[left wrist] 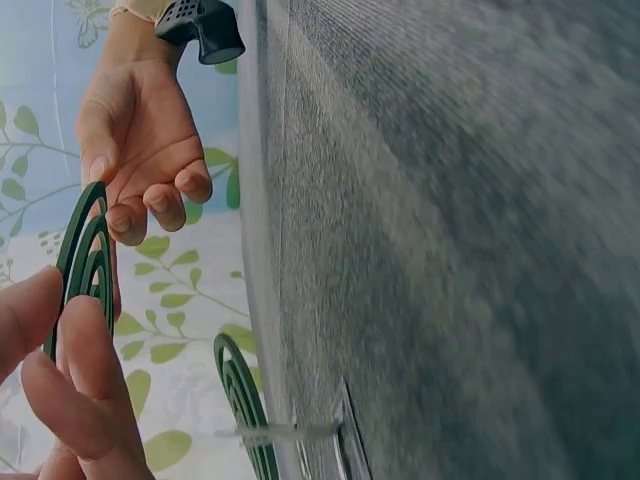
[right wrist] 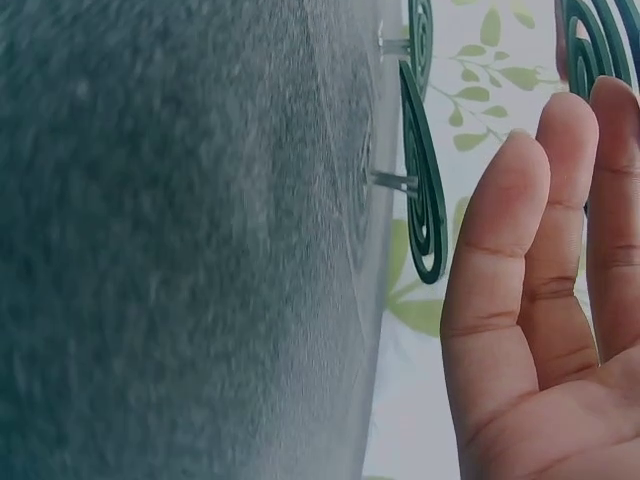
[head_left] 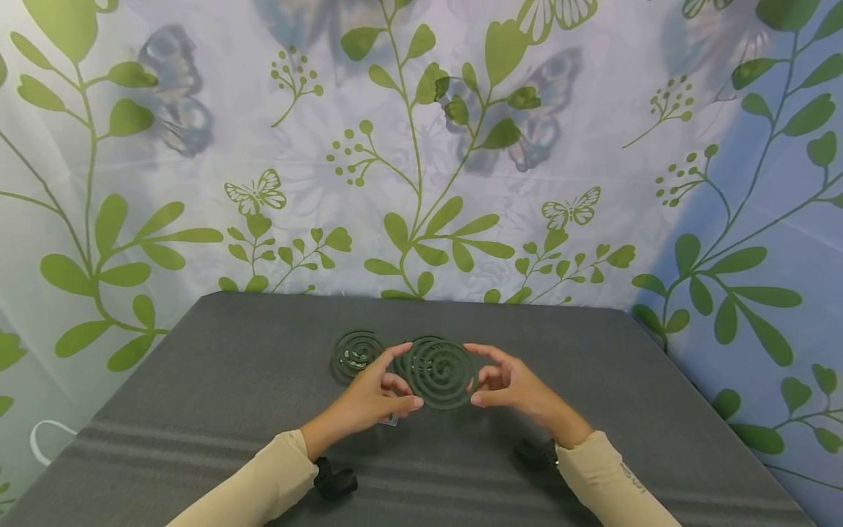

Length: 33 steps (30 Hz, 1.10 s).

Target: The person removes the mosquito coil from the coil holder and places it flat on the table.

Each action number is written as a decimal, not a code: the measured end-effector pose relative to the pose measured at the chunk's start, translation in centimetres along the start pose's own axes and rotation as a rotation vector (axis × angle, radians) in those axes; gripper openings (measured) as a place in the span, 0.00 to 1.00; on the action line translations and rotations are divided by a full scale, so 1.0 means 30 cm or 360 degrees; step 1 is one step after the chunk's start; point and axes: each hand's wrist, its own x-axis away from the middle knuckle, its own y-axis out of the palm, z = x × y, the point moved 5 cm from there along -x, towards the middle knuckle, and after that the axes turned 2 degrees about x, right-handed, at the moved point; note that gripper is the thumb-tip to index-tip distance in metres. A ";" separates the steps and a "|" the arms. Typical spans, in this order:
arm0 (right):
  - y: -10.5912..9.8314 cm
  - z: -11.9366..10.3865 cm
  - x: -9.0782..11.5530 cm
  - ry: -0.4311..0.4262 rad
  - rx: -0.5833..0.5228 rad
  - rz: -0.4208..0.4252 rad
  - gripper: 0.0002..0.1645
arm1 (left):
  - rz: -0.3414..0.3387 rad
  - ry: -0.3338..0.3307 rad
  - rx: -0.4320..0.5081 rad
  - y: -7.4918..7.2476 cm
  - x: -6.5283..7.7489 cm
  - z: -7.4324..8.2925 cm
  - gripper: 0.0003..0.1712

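A dark green mosquito coil [head_left: 443, 370] is held up flat-side toward me, over the table. My left hand [head_left: 372, 391] pinches its left edge between thumb and fingers. At the opposite edge, my right hand [head_left: 514, 382] grips it with thumb and forefinger, the other fingers loosely bent. Behind the left hand, a second coil [head_left: 362, 352] stands raised on a small metal stand. A third coil [right wrist: 425, 210], partly hidden behind the held one in the head view, is likewise propped on a metal stand [right wrist: 395, 181] in the right wrist view.
The grey cloth-covered table [head_left: 263, 410] reaches back to a hanging curtain [head_left: 316, 219] printed with leaves and butterflies. A small metal piece [head_left: 390, 420] lies just below the left hand. A white loop [head_left: 39, 443] shows beside the table's left edge.
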 end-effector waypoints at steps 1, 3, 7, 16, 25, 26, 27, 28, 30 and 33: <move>-0.005 -0.001 0.002 -0.0004 0.0002 0.0002 0.56 | 0.0004 -0.0006 0.0008 0.005 -0.004 0.000 0.53; -0.016 -0.001 0.007 -0.0008 -0.0002 0.0000 0.56 | 0.0011 -0.0014 0.0021 0.016 -0.012 0.000 0.53; -0.040 -0.001 0.017 -0.0014 -0.0010 0.0000 0.56 | 0.0017 -0.0008 0.0027 0.039 -0.027 -0.001 0.54; -0.098 0.007 0.038 -0.0044 0.0019 -0.0007 0.53 | 0.0073 0.0004 0.0014 0.094 -0.065 -0.014 0.53; -0.154 0.021 0.065 -0.0009 0.0044 0.0007 0.50 | 0.0103 -0.0042 0.0038 0.151 -0.102 -0.024 0.54; -0.159 0.022 0.068 -0.0013 0.0038 0.0005 0.50 | 0.0102 -0.0046 0.0044 0.156 -0.106 -0.024 0.54; -0.164 0.024 0.070 -0.0019 0.0032 0.0004 0.49 | 0.0101 -0.0049 0.0051 0.161 -0.110 -0.025 0.54; -0.169 0.025 0.072 -0.0024 0.0032 0.0003 0.49 | 0.0101 -0.0049 0.0057 0.165 -0.114 -0.025 0.54; -0.178 0.028 0.075 -0.0038 0.0029 -0.0003 0.49 | 0.0103 -0.0050 0.0065 0.175 -0.122 -0.026 0.54; -0.193 0.031 0.081 -0.0045 0.0030 -0.0006 0.48 | 0.0111 -0.0059 0.0074 0.190 -0.132 -0.026 0.54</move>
